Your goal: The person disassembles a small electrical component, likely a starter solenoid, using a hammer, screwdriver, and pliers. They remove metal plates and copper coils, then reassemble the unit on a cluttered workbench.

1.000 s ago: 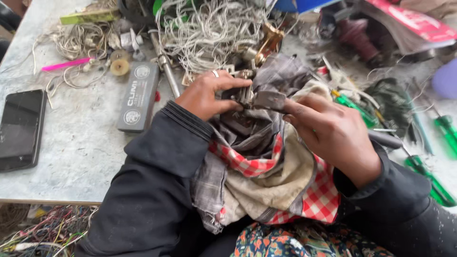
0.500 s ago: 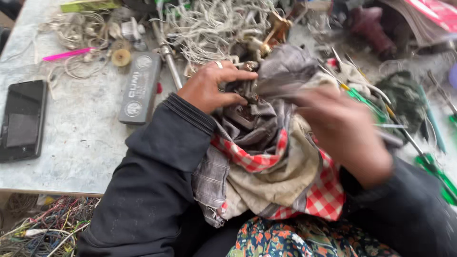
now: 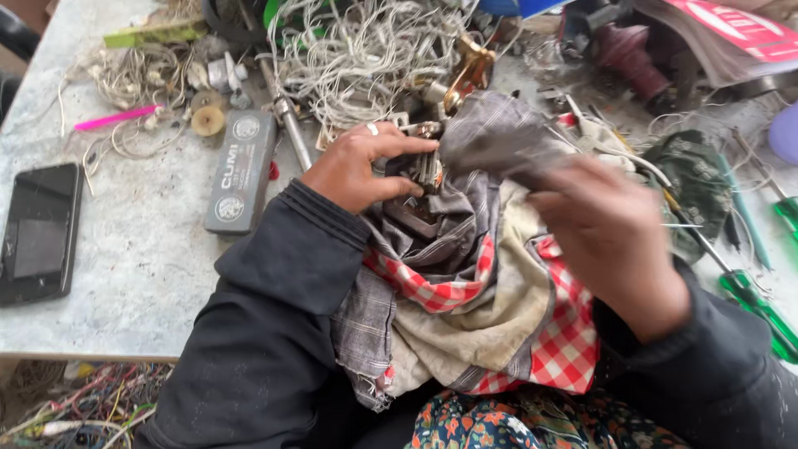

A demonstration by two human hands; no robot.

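Our left hand (image 3: 357, 166) pinches a small metal part (image 3: 426, 166) above the rags (image 3: 465, 291) in our lap. Our right hand (image 3: 611, 241) is blurred over the cloth; its grip we cannot tell. A phone (image 3: 37, 233) lies far left.

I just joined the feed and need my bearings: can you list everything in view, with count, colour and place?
metal part: one, grey, pinched above the cloth
cloth bundle: one, grey, beige and red-checked, in the lap
wire tangle: one, whitish, table top centre
phone: one, black, table left
flat bar-shaped block: one, dark grey, left of the hand
screwdrivers: at least two, green handles, right
pink stick: one, upper left
table: one, pale grey
left hand: grips the metal part
right hand: blurred, over the cloth
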